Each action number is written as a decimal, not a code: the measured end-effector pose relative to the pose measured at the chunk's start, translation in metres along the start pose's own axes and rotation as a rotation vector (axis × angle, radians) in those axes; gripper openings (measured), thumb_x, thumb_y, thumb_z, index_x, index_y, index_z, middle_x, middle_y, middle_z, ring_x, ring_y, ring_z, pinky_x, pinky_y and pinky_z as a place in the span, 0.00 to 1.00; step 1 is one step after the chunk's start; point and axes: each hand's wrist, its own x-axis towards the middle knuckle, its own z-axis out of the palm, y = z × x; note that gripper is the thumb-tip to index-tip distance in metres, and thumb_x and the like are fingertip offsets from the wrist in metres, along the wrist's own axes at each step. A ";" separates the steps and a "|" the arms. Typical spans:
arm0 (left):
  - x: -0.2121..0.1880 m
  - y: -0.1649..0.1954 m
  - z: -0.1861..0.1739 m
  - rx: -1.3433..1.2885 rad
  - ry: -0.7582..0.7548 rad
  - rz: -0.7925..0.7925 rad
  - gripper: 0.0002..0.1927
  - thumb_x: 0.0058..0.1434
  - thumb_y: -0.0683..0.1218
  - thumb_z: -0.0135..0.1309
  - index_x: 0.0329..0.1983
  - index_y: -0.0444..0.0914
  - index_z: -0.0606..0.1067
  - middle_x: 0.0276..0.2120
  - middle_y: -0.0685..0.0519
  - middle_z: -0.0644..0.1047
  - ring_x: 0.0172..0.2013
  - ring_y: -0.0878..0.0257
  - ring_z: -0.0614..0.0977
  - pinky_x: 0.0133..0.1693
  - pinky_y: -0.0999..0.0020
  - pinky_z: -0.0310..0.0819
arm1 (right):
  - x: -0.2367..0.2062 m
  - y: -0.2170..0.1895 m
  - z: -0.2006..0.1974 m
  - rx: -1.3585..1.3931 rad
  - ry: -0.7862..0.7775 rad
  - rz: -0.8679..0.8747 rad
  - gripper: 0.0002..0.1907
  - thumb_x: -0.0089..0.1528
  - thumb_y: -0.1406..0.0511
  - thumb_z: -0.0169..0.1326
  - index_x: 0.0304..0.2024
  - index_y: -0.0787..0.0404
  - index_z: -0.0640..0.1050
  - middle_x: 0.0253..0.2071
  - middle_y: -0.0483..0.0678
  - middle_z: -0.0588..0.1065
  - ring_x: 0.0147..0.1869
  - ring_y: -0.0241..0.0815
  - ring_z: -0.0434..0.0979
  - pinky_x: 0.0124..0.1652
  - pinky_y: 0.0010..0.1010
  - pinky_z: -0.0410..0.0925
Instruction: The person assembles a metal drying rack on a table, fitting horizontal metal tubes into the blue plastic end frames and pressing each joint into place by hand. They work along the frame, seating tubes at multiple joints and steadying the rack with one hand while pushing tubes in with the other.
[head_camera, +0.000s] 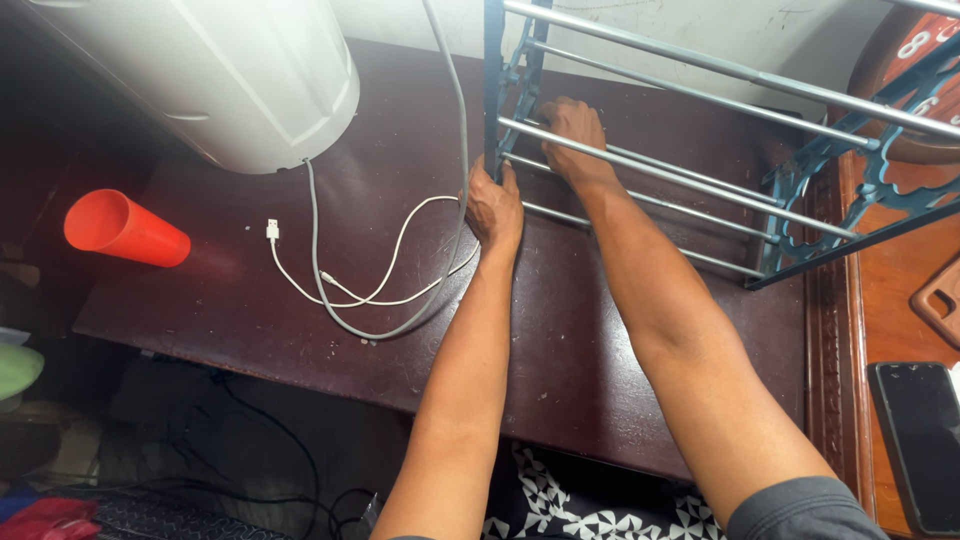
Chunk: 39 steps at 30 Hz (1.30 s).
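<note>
The blue plastic rack with silver metal rods (700, 150) already lies tipped on the dark brown table (600, 340). The left hand (493, 207) grips its near corner post; the right hand (575, 140) seems closed around a rod.

Your left hand (494, 210) grips the lower end of the blue side frame (497, 90) of a rack (700, 150) lying on the dark tabletop (600, 340); your right hand (575, 135) closes over one of its silver rods (640, 170), fingers wrapped from above; both forearms reach in from the lower edge. A thin white cable (385, 290) and a thicker grey cable (318, 250) loop just left of your left hand; a white appliance (230, 70) stands top left; an orange cone-shaped cup (125, 230) lies on its side at far left; a dark phone (920, 440) rests on the wooden surface at right.
</note>
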 end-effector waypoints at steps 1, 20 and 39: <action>0.000 0.001 -0.001 0.003 0.006 0.005 0.12 0.62 0.47 0.58 0.46 0.37 0.78 0.38 0.43 0.82 0.42 0.43 0.84 0.45 0.50 0.75 | 0.000 0.000 -0.002 -0.012 -0.015 -0.012 0.09 0.54 0.74 0.56 0.36 0.63 0.83 0.36 0.60 0.79 0.42 0.65 0.79 0.43 0.51 0.72; -0.001 0.002 -0.003 -0.002 0.022 0.015 0.11 0.62 0.47 0.58 0.45 0.36 0.78 0.36 0.40 0.82 0.40 0.41 0.83 0.43 0.49 0.75 | 0.004 0.009 0.007 0.113 -0.132 0.102 0.14 0.53 0.73 0.55 0.40 0.59 0.85 0.34 0.64 0.78 0.41 0.67 0.79 0.45 0.51 0.73; -0.001 0.006 -0.006 -0.011 0.069 0.090 0.12 0.63 0.46 0.58 0.46 0.36 0.79 0.37 0.40 0.82 0.40 0.40 0.84 0.42 0.49 0.76 | 0.034 0.017 0.003 0.227 -0.421 0.323 0.19 0.69 0.53 0.52 0.43 0.62 0.84 0.36 0.65 0.79 0.46 0.69 0.78 0.48 0.54 0.68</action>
